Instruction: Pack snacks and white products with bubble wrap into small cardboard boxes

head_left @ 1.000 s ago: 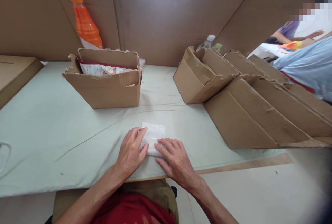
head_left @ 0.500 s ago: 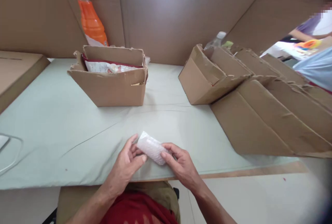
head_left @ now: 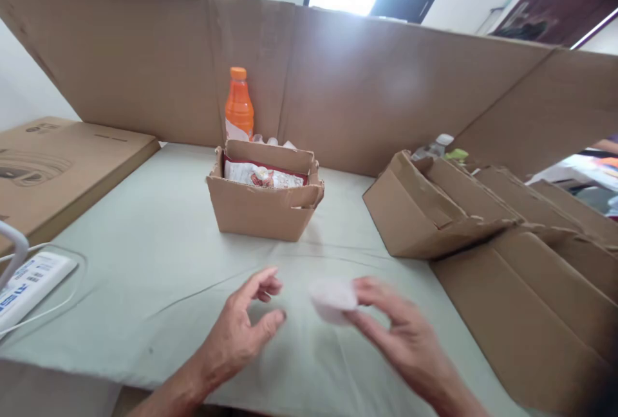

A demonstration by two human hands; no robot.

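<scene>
A box (head_left: pixel 255 213) holds printed packaging (head_left: pixel 241 173); the right hand (head_left: pixel 404 330), a white packet (head_left: pixel 332 300).

I see two hands (head_left: pixel 241 333) (head_left: pixel 408 333), one white packet (head_left: pixel 332 301), one orange bottle (head_left: pixel 239 107), at least one clear bottle (head_left: pixel 433 148), one flat cardboard box (head_left: pixel 91 166), one worktop (head_left: pixel 159 217). I can't count the open boxes (head_left: pixel 261 212).

Left fingers (head_left: pixel 255 283) parted, right fingers (head_left: pixel 386 299) pinched
</scene>
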